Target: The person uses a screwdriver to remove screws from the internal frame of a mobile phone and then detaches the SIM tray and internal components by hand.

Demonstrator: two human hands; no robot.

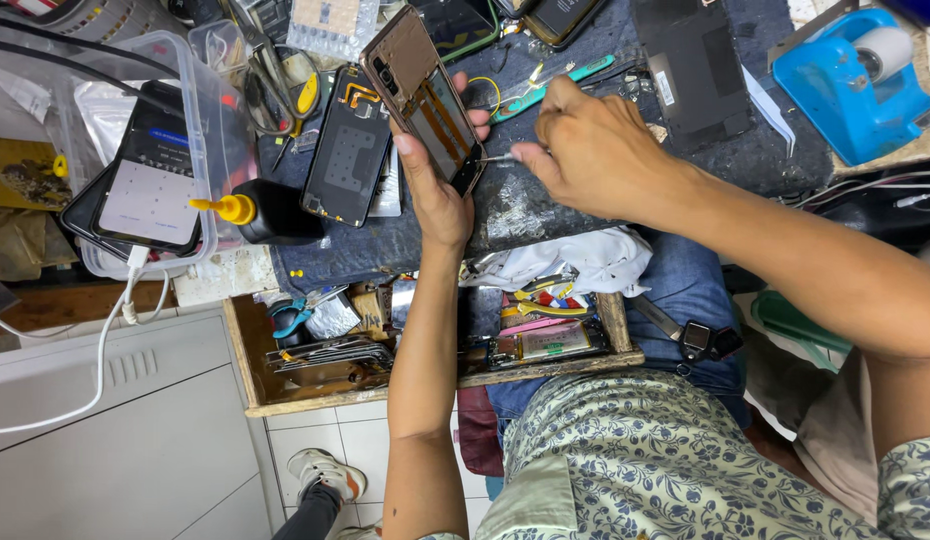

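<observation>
we have the opened phone (425, 100) up off the dark work mat (545, 200), our left hand (440, 190) wrapped around its lower end with the back cover off and its brown inner frame facing us, while our right hand (585, 150) pinches a thin metal tool (497, 157) whose tip meets the phone's bottom edge. we judge this to be the disassembly step at that lower edge. next we'd want a steady grip and light, controlled pressure at the tip.
</observation>
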